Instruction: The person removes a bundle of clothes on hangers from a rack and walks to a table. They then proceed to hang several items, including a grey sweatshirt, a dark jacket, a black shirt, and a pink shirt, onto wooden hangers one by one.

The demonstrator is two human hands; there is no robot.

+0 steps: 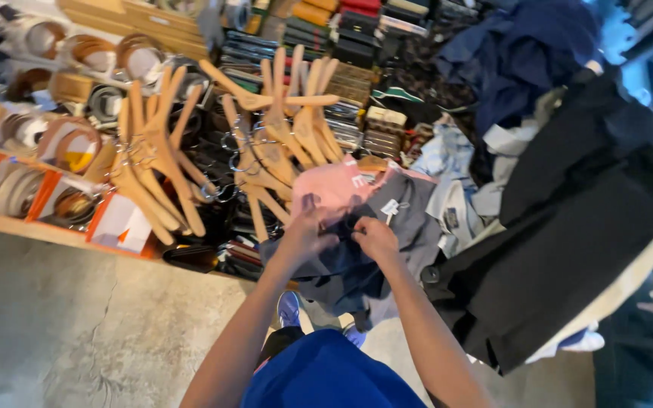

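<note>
My left hand (305, 230) and my right hand (374, 238) are close together at the middle of the view, both gripping the dark navy and grey cloth of a hanging garment (357, 268). A pink garment (334, 187) with a white tag hangs right behind it on a wooden hanger. A bunch of bare wooden hangers (266, 143) hangs just left of my left hand.
Black clothes (568, 227) and blue clothes (523, 60) crowd the rack to the right. Shelves (39, 219) with coiled belts in orange-edged boxes stand at the left; folded items are stacked behind. Cracked concrete floor (77, 325) lies below, with my blue shoes.
</note>
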